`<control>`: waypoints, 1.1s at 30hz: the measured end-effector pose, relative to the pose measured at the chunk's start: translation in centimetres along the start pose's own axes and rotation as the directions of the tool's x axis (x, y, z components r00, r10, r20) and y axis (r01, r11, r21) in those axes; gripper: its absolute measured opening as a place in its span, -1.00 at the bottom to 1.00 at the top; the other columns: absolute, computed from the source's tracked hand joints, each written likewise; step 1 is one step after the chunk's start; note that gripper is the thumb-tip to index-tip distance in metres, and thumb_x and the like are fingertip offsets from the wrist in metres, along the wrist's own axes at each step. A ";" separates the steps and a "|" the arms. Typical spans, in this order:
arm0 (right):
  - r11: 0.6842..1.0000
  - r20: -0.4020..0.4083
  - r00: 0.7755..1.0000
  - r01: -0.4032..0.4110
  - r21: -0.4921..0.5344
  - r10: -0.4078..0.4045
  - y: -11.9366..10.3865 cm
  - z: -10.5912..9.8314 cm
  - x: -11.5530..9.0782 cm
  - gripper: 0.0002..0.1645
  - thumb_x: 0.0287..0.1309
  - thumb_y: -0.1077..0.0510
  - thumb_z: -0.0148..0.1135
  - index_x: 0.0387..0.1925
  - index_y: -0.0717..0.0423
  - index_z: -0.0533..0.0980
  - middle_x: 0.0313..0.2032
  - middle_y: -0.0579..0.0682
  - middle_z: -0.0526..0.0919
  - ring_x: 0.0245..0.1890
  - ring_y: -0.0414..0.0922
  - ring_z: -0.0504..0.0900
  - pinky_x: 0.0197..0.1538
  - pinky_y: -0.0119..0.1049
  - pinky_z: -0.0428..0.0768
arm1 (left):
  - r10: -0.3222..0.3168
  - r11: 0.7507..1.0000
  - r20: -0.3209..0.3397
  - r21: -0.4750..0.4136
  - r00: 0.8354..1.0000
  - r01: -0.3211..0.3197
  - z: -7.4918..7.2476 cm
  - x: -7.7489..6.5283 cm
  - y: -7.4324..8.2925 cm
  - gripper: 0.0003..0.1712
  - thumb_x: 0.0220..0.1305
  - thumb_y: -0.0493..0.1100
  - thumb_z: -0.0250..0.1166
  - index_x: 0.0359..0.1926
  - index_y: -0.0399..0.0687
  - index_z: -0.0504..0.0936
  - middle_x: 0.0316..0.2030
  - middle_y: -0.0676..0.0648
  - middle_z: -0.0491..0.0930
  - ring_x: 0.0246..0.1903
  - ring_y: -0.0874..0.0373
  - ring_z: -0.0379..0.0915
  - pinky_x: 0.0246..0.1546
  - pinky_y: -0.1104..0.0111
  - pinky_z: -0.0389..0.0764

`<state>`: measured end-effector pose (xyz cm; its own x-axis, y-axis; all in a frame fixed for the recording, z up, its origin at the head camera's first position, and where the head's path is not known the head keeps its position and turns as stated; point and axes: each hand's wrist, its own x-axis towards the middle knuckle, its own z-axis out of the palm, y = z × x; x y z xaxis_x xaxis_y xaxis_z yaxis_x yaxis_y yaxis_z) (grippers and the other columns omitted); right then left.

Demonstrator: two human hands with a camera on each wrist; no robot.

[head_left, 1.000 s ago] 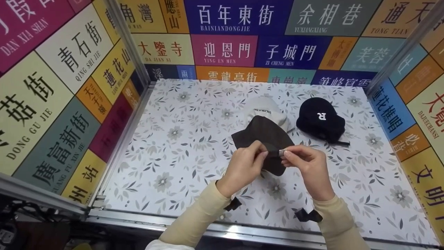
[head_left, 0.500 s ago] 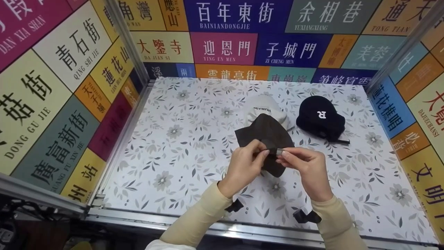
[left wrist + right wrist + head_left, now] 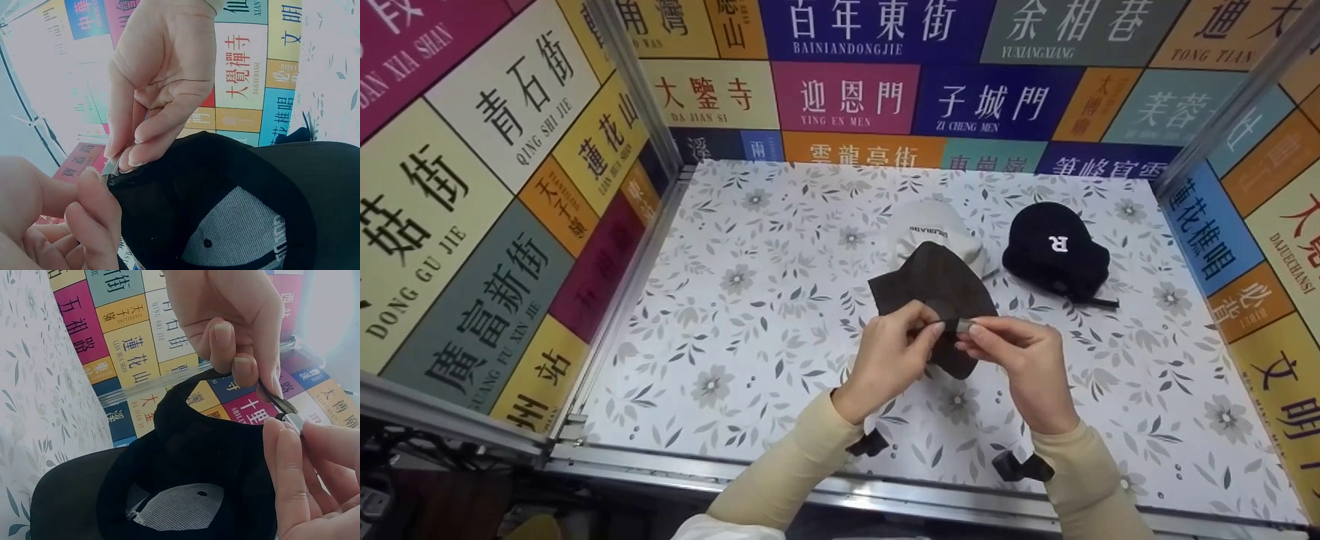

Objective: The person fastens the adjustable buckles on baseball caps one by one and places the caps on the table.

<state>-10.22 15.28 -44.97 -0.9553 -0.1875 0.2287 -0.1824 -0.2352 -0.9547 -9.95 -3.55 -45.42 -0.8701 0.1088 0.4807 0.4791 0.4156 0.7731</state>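
Note:
A dark brown-black cap is held above the table between both hands, its back strap toward the person. My left hand pinches the dark strap between thumb and fingertips. Close beside it, my right hand pinches the small silver metal buckle. In the right wrist view the strap end lies right at the buckle; whether it is threaded through I cannot tell. The left wrist view looks into the cap, where a grey mesh lining shows. Fingers partly hide the buckle.
A white cap with dark lettering sits just behind the held cap, partly covered by it. To its right lies a black cap with a white letter R. Flower-patterned cloth covers the table, and sign-printed panels enclose it.
The right hand has moved slightly left, bringing the buckle closer to the left hand's fingertips. The held cap has shifted a little. Both hands keep their pinch.

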 end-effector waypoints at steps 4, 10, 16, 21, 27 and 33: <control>1.000 0.012 1.000 -0.003 -0.013 0.003 0.5 -0.4 0.1 -0.74 0.04 0.42 0.18 -0.21 0.55 0.49 -0.33 0.48 0.54 -0.37 0.28 0.59 -0.29 -0.05 0.56 | 0.028 0.997 0.014 0.065 1.000 -0.029 -0.1 0.3 0.0 -0.95 0.17 -0.17 0.22 -0.43 0.06 0.57 -0.60 0.23 0.46 -0.64 0.42 0.31 -0.60 0.57 0.35; 1.000 0.034 0.999 -0.020 0.000 0.020 1.3 -1.0 0.2 -0.72 0.03 0.41 0.19 -0.19 0.56 0.48 -0.35 0.48 0.54 -0.37 0.26 0.59 -0.30 -0.04 0.56 | 0.071 0.984 0.069 0.160 0.995 -0.081 -0.6 0.5 0.1 -0.95 0.17 -0.14 0.22 -0.42 0.10 0.59 -0.55 0.26 0.49 -0.61 0.43 0.32 -0.57 0.57 0.34; 0.999 0.034 0.999 -0.036 -0.007 0.036 1.5 -1.1 0.1 -0.71 0.03 0.39 0.21 -0.18 0.52 0.50 -0.35 0.48 0.54 -0.39 0.24 0.60 -0.31 -0.05 0.57 | 0.118 0.974 0.114 0.182 0.987 -0.137 -1.0 0.7 0.0 -0.95 0.17 -0.15 0.22 -0.39 0.11 0.60 -0.50 0.25 0.52 -0.60 0.42 0.32 -0.58 0.56 0.32; 0.999 0.032 0.999 -0.033 -0.025 0.034 1.6 -1.2 0.1 -0.72 0.03 0.38 0.21 -0.19 0.50 0.51 -0.36 0.47 0.54 -0.39 0.23 0.60 -0.32 -0.05 0.57 | 0.151 0.969 0.142 0.176 0.978 -0.175 -1.2 0.9 -0.1 -0.93 0.19 -0.15 0.21 -0.35 0.11 0.63 -0.45 0.25 0.55 -0.57 0.43 0.34 -0.54 0.59 0.34; 0.998 0.046 0.997 -0.056 -0.029 0.057 1.5 -1.1 0.2 -0.70 0.03 0.36 0.22 -0.18 0.51 0.50 -0.35 0.46 0.55 -0.39 0.23 0.60 -0.30 -0.05 0.56 | 0.121 0.968 0.153 0.200 0.981 -0.151 -1.0 1.3 0.0 -0.93 0.20 -0.15 0.20 -0.38 0.11 0.61 -0.48 0.25 0.54 -0.58 0.43 0.34 -0.54 0.57 0.34; 0.995 0.049 0.993 -0.103 -0.011 0.104 1.6 -1.3 0.1 -0.69 0.03 0.34 0.23 -0.19 0.51 0.49 -0.36 0.46 0.54 -0.40 0.21 0.61 -0.30 -0.07 0.57 | 0.101 0.973 0.155 0.189 0.983 -0.130 -0.4 1.1 0.0 -0.94 0.20 -0.14 0.19 -0.40 0.10 0.57 -0.55 0.25 0.48 -0.64 0.41 0.30 -0.60 0.56 0.31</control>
<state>-10.94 16.13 -46.71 -0.9564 -0.2576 0.1374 -0.0853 -0.2036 -0.9753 -10.85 -3.83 -44.77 -0.8244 0.2890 0.4867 0.5578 0.5608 0.6119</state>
